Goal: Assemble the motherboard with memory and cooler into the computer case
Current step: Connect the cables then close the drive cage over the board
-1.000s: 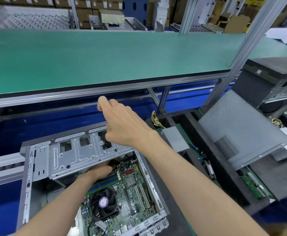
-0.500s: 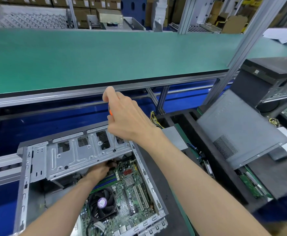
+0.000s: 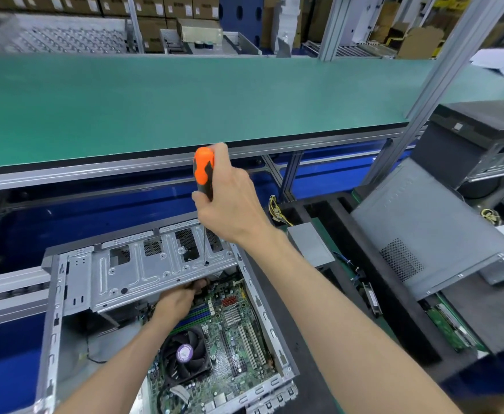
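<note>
Seen from the head view: right hand (image 3: 229, 201) gripping screwdriver (image 3: 204, 171), shaft near-vertical, tip on drive cage (image 3: 143, 270) directly above motherboard (image 3: 232, 333) in computer case (image 3: 53, 324); left hand (image 3: 179, 297) under cage, grip hidden.

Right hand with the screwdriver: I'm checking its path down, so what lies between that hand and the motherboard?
In the head view, the metal drive bracket of the case spans between the right hand and the motherboard; the screwdriver tip meets it.

A long green workbench (image 3: 185, 100) spans the room, with stacked cardboard boxes (image 3: 80, 3) on shelving behind.
</note>
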### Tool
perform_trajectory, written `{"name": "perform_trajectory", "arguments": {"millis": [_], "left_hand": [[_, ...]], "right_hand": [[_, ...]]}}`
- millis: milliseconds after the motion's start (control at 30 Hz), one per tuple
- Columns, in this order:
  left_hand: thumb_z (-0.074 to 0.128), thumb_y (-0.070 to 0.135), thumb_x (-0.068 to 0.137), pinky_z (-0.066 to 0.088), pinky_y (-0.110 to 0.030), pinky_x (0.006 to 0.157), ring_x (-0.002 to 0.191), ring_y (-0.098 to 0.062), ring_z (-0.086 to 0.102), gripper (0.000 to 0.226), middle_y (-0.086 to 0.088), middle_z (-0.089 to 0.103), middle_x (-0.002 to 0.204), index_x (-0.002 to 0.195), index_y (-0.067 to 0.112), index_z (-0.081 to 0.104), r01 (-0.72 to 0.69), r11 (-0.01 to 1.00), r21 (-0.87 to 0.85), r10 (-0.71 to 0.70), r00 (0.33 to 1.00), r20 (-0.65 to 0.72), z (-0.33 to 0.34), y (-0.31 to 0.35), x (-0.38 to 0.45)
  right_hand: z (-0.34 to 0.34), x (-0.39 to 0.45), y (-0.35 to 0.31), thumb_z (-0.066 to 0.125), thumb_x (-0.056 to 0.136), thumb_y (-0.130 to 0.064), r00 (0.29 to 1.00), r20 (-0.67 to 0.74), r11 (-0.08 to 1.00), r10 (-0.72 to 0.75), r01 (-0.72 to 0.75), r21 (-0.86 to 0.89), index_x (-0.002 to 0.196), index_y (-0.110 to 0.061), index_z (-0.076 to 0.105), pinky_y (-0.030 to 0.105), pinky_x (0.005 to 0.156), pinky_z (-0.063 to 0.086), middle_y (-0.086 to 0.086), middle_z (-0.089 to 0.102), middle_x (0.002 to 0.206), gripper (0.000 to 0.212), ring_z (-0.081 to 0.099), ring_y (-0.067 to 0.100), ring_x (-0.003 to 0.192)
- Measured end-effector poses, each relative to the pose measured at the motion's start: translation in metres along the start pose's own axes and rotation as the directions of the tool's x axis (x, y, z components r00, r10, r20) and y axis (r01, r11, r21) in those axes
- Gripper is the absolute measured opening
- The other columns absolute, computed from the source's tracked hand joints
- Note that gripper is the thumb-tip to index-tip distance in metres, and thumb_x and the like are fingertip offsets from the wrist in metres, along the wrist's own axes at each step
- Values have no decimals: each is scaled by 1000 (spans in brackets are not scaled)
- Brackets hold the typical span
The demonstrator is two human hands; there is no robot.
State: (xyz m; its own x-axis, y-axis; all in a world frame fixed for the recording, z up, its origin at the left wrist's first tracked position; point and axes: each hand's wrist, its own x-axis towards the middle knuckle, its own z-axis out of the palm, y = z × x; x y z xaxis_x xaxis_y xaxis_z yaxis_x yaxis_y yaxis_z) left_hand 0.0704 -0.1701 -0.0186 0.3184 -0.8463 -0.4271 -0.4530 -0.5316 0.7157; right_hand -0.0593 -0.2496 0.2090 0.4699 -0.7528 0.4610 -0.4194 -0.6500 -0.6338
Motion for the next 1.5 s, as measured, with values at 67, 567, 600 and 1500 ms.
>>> {"name": "perform_trajectory", "arguments": {"millis": [67, 567, 600, 1500], "left_hand": [[48, 32, 104, 41, -27, 93, 121, -28, 58, 35, -13, 62, 133, 124, 8, 65, 75, 997, 35, -77, 997, 33, 2, 2, 3], [72, 12, 87, 42, -18, 60, 74, 5, 52, 28, 18, 64, 79, 70, 33, 66, 125, 893, -431, -204, 968, -142, 16, 7, 2], [73, 8, 85, 45, -20, 65, 78, 2, 56, 25, 18, 66, 81, 75, 31, 69, 107, 876, -470, -192, 972, -137, 16, 10, 0], [75, 21, 87, 41, -10, 62, 68, 6, 62, 13, 17, 69, 68, 74, 26, 74, -479, 877, -44, 452, 853, -262, -23, 107, -14]], "right_hand": [[13, -11, 11, 66, 82, -6, 995, 8, 993, 96, -96, 61, 98, -15, 42, 37, 57, 43, -5, 55, 70, 30, 53, 16, 60], [92, -76, 63, 40, 97, 3, 934, 258, 967, 248, -222, -126, 72, -10, 40, 36, 58, 26, 3, 42, 67, 28, 36, 23, 63], [90, -72, 62, 39, 95, 6, 937, 253, 968, 242, -216, -126, 72, -10, 40, 38, 56, 25, 4, 43, 66, 28, 36, 24, 62], [-3, -163, 128, 40, 97, -8, 792, 212, 794, 573, -471, -383, 85, -9, 64, 36, 73, 45, 3, 67, 83, 27, 53, 21, 81]]}}
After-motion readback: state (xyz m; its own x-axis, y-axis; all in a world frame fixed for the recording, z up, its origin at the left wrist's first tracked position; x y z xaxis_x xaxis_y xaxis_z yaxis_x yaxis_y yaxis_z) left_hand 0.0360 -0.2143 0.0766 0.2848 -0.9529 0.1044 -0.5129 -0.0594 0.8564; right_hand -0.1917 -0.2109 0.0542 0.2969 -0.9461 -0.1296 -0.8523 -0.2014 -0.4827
